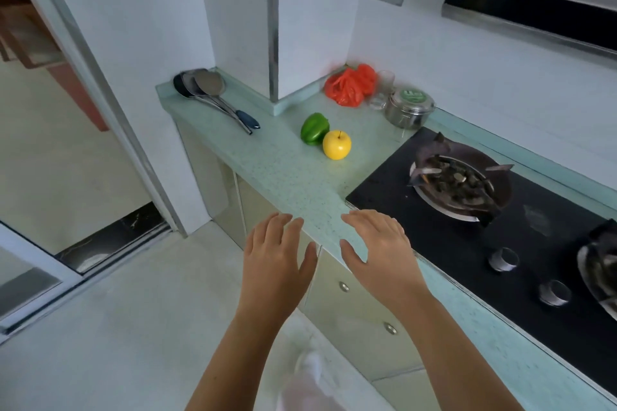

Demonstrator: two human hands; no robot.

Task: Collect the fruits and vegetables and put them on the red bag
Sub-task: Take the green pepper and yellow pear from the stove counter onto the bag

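Head: left hand [275,253], right hand [377,250] fingers spread; glossy pepper [314,128] touching round apple [336,144]; crinkled red bag [350,85].

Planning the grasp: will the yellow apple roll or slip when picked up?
Probably rolls if nudged: the apple is round and sits free on the counter, beside the pepper. Glossy skin may be slippery. Looks rigid, so a firm wrap should hold.

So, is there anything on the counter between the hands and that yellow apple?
No: the head view shows only bare countertop between the left hand, the right hand and the yellow apple.
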